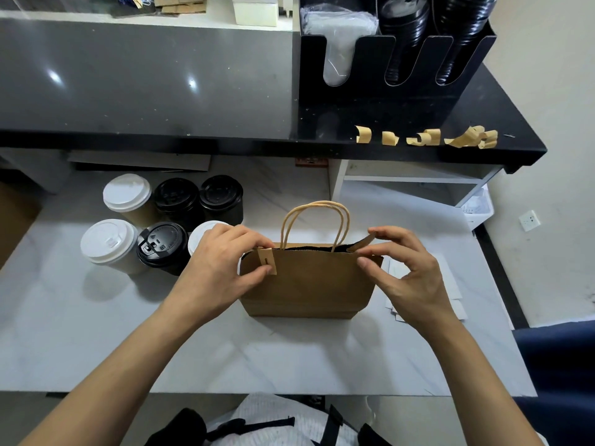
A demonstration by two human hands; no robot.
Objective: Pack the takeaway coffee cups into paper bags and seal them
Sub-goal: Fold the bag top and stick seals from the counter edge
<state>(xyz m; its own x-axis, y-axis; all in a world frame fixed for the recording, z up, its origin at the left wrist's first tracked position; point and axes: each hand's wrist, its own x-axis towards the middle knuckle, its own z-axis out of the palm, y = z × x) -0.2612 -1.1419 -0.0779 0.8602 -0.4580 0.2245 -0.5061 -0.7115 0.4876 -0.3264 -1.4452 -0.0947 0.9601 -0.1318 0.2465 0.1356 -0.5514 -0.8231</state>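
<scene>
A brown paper bag (309, 284) with twisted paper handles stands upright in the middle of the white counter (225, 349). Its mouth is nearly closed, with something dark showing inside. A brown sticker strip (268, 260) is folded over the bag's left top edge, and my left hand (222, 265) pinches it there. My right hand (405, 268) pinches a second brown strip (362, 244) at the bag's right top edge. Several lidded coffee cups (167, 220), some with white lids and some black, stand to the left of the bag.
A raised black counter (418, 123) runs behind, with curled brown sticker strips (428, 138) stuck along its front edge. A black lid organizer (396, 59) sits on it. White paper sheets (450, 291) lie right of the bag. A dark blue object (557, 365) is at the right.
</scene>
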